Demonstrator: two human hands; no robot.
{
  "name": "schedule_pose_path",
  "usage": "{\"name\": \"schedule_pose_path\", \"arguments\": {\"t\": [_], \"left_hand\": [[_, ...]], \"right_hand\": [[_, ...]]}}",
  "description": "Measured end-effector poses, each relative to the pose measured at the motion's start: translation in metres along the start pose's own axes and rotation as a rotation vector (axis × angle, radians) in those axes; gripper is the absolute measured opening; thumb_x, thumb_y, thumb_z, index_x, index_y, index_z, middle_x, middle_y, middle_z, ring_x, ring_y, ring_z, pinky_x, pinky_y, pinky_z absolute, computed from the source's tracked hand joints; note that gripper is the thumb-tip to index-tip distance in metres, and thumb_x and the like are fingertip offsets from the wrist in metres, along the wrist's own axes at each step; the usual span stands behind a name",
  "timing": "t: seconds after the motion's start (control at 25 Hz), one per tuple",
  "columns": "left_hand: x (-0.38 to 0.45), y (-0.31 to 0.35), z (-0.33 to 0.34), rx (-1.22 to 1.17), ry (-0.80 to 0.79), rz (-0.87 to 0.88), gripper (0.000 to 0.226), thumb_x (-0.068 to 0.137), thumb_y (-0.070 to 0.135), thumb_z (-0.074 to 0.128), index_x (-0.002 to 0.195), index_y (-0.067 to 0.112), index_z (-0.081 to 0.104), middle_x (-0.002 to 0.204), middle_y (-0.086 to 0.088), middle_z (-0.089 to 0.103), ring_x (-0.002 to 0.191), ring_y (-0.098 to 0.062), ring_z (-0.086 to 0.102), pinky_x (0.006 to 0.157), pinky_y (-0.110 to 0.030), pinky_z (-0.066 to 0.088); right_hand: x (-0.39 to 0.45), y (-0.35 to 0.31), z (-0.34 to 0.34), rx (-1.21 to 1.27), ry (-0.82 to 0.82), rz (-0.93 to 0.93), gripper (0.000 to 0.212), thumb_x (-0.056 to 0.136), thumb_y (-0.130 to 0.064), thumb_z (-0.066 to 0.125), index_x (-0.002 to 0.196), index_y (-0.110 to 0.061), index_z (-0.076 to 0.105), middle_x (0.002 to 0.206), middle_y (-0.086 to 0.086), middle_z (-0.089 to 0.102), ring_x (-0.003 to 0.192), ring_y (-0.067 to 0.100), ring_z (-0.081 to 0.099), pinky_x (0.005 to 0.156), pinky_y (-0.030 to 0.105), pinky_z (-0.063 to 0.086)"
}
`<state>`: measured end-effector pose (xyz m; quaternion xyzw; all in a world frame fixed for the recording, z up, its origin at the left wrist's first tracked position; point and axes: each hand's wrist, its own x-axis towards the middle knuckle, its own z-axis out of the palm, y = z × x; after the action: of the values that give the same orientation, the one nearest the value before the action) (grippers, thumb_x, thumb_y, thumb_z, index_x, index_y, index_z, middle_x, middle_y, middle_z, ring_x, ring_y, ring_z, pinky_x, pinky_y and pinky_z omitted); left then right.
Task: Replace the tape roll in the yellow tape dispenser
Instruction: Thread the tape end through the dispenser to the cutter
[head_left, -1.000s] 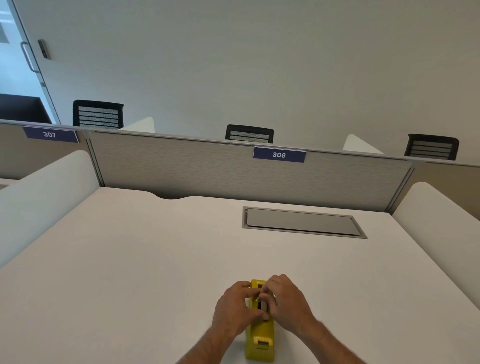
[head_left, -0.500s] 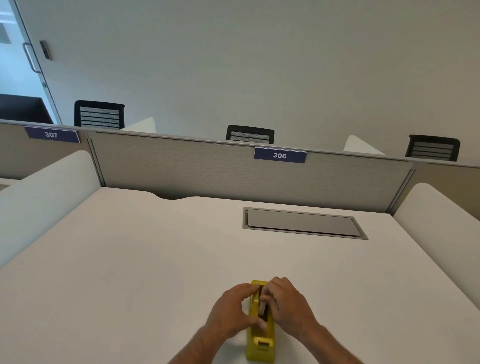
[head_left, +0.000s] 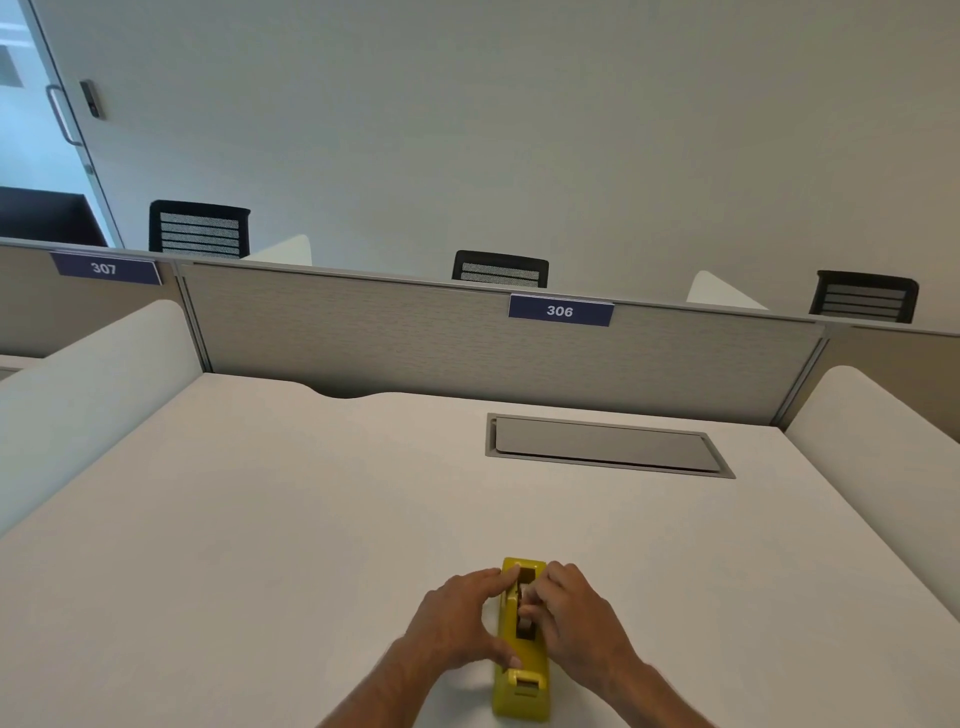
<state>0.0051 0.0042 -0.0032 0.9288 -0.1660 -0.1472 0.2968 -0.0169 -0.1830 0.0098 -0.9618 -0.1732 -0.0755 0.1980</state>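
The yellow tape dispenser (head_left: 522, 691) lies lengthwise on the white desk near its front edge, cutter end toward me. My left hand (head_left: 457, 621) grips the dispenser's left side, thumb near the cutter end and index finger at the far end. My right hand (head_left: 576, 618) rests against the right side, its fingertips pinching a pale tape roll (head_left: 525, 605) in the open slot. Most of the roll is hidden by the fingers and the dispenser walls.
A grey cable hatch (head_left: 605, 446) is set in the white desk (head_left: 291, 519) beyond the dispenser. A grey partition (head_left: 415, 338) labelled 306 closes the back, with white curved side dividers (head_left: 878, 431) left and right. Black chair backs show behind.
My left hand has spread along the dispenser's left side, its index finger reaching to the far end. My right fingers have shifted slightly on the roll in the slot.
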Motion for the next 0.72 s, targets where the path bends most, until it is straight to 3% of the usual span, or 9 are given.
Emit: {"name": "schedule_pose_path", "arguments": {"t": [0.52, 0.72], "left_hand": [[0.002, -0.002, 0.006, -0.011, 0.021, -0.009, 0.108, 0.061, 0.059, 0.085, 0.149, 0.046, 0.025, 0.157, 0.016, 0.036, 0.142, -0.012, 0.036, 0.116, -0.041, 0.035], [0.003, -0.003, 0.008, -0.019, 0.023, -0.018, 0.108, 0.061, 0.059, 0.085, 0.149, 0.046, 0.025, 0.158, 0.014, 0.036, 0.142, -0.014, 0.036, 0.117, -0.042, 0.034]], "right_hand": [[-0.039, -0.011, 0.013, 0.149, 0.063, 0.029, 0.012, 0.095, -0.034, 0.057, 0.095, -0.024, 0.064, 0.093, -0.017, 0.048, 0.089, 0.000, 0.045, 0.079, 0.016, 0.043], [-0.052, -0.012, 0.016, 0.160, 0.105, 0.001, 0.014, 0.092, -0.031, 0.061, 0.092, -0.019, 0.068, 0.096, -0.004, 0.060, 0.087, 0.002, 0.045, 0.073, 0.012, 0.037]]}}
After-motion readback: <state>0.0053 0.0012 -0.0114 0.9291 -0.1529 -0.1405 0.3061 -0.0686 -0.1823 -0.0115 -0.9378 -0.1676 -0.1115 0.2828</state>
